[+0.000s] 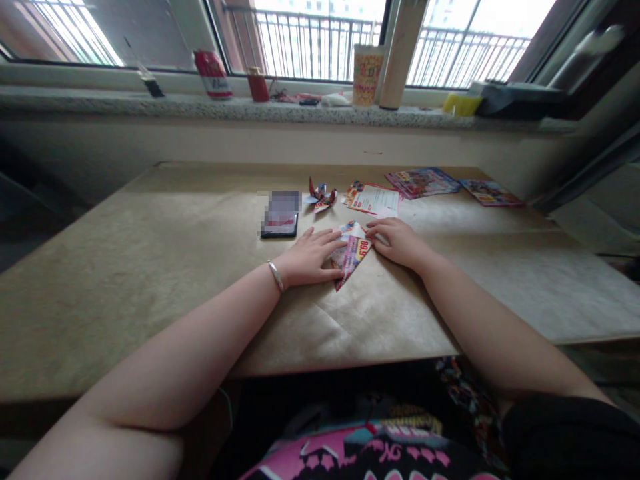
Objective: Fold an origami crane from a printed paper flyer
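A folded piece of printed flyer paper (356,252), pointed at its lower end, lies on the table in front of me. My left hand (311,257) rests flat over its left side, fingers spread and pressing on it, with a silver bracelet at the wrist. At the paper's upper right edge, my right hand (396,241) has bent fingers, thumb and fingertips closed on the edge. Just beyond the hands stands a folded paper figure (321,197) with upturned points. A phone (281,217) lies left of it, its screen partly blurred.
A printed sheet (375,200) and stacked colourful flyers (424,182) lie at the table's back right, with another flyer pile (491,193) farther right. The windowsill (175,110) holds a red can (213,75), a red bottle (258,85) and a patterned cup (367,75).
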Demonstrator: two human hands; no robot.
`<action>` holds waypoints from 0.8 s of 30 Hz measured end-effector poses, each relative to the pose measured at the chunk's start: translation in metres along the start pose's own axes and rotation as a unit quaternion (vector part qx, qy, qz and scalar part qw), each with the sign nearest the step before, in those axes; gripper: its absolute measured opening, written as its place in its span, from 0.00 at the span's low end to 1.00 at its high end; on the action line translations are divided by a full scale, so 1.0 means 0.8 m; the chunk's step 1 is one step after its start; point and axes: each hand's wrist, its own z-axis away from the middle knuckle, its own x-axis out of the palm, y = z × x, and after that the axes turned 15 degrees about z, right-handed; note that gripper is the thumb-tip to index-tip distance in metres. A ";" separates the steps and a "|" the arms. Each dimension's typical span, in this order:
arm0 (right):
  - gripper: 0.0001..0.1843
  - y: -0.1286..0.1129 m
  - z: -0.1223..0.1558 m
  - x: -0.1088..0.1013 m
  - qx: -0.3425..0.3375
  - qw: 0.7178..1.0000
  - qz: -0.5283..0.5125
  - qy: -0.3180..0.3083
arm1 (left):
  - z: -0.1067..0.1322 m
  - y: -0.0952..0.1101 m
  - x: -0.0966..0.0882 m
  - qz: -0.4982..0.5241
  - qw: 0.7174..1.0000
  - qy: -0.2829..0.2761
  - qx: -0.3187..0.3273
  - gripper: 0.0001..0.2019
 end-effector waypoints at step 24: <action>0.21 -0.004 -0.004 -0.016 0.115 0.980 -0.162 -0.029 | 0.000 -0.006 0.006 -0.048 0.998 0.026 0.016 0.28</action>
